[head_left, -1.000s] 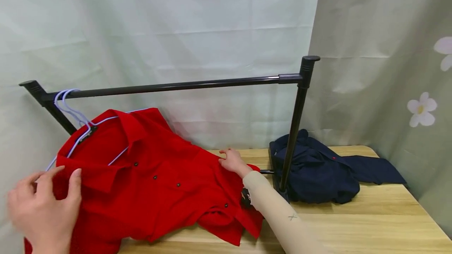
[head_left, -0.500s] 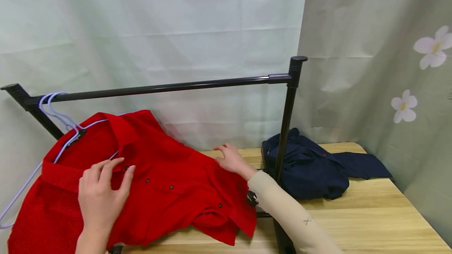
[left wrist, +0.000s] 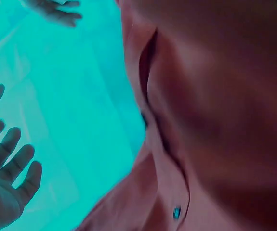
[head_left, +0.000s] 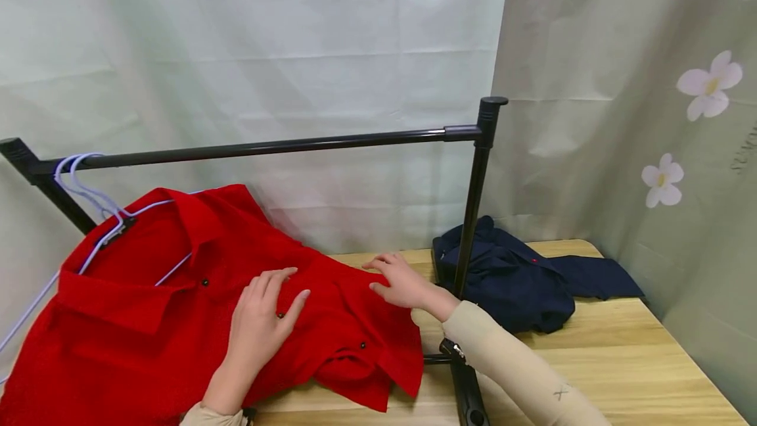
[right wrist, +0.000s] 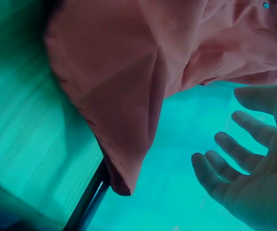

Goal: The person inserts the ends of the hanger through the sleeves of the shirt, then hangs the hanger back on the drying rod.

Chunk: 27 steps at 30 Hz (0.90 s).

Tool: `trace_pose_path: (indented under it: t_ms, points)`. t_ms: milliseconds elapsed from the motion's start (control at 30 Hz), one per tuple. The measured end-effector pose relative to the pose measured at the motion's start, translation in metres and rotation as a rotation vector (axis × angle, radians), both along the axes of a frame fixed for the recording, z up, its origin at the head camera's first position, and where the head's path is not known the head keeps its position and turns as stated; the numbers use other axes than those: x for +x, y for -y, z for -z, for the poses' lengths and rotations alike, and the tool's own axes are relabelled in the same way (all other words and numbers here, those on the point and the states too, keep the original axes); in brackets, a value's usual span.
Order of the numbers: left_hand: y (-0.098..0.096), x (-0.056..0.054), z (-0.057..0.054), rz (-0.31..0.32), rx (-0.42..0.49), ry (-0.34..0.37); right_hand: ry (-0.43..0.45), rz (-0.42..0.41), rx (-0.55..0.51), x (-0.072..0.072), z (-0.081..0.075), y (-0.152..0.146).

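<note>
A red button-up shirt (head_left: 130,354) with dark buttons hangs by its collar end from a pale purple wire hanger (head_left: 97,252), its lower part spread over the table to the right. Above the middle of the shirt front is my left hand (head_left: 260,317), fingers apart and loosely bent, holding nothing. My right hand (head_left: 405,284) reaches over the hem end, also holding nothing. In the left wrist view the shirt placket (left wrist: 164,144) runs down beside the left hand (left wrist: 6,187). A pointed corner of the shirt (right wrist: 124,139) droops near the right hand (right wrist: 256,166) in the right wrist view.
A black clothes rack (head_left: 266,148) spans the scene, with two hanger hooks (head_left: 73,169) at its left end. Behind its right post lies a crumpled navy garment (head_left: 514,281) on the wooden table (head_left: 627,360). A pale curtain (head_left: 331,38) closes off the back.
My left hand has moved right, from the collar to the middle of the shirt front. My right hand has shifted slightly over the hem end. The head view has turned a little to the right.
</note>
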<state>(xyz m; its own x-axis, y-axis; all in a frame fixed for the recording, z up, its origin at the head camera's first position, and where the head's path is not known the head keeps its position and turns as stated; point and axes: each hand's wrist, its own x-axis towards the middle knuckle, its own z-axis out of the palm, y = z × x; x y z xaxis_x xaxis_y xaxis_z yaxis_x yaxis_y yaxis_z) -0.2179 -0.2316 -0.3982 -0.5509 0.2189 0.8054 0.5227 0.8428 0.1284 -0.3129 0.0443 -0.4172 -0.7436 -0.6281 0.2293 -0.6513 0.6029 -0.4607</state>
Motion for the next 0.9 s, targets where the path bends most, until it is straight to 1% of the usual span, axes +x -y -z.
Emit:
trace_pose_path:
  t_ms: [133, 233, 333, 400, 567, 733, 900]
  points:
    - [-0.014, -0.004, 0.012, 0.066, -0.002, 0.02, -0.002, -0.01, -0.002, 0.014, 0.001, -0.013]
    - [-0.023, -0.005, 0.02, 0.116, -0.001, 0.032, 0.001, -0.005, -0.001, 0.028, 0.004, -0.023]
    - [-0.033, -0.005, 0.027, 0.147, -0.016, 0.057, 0.025, -0.011, -0.019, 0.041, 0.009, -0.035]
    - [-0.04, -0.003, 0.031, 0.161, -0.032, 0.091, 0.039, -0.016, -0.025, 0.048, 0.011, -0.041]
    - [-0.054, 0.002, 0.04, 0.195, -0.106, 0.17, 0.038, -0.016, -0.018, 0.063, 0.014, -0.058]
    - [-0.064, 0.007, 0.048, 0.218, -0.141, 0.216, 0.037, -0.029, -0.024, 0.074, 0.017, -0.076]
    - [-0.073, 0.01, 0.055, 0.245, -0.166, 0.25, -0.014, -0.034, -0.06, 0.081, 0.023, -0.097]
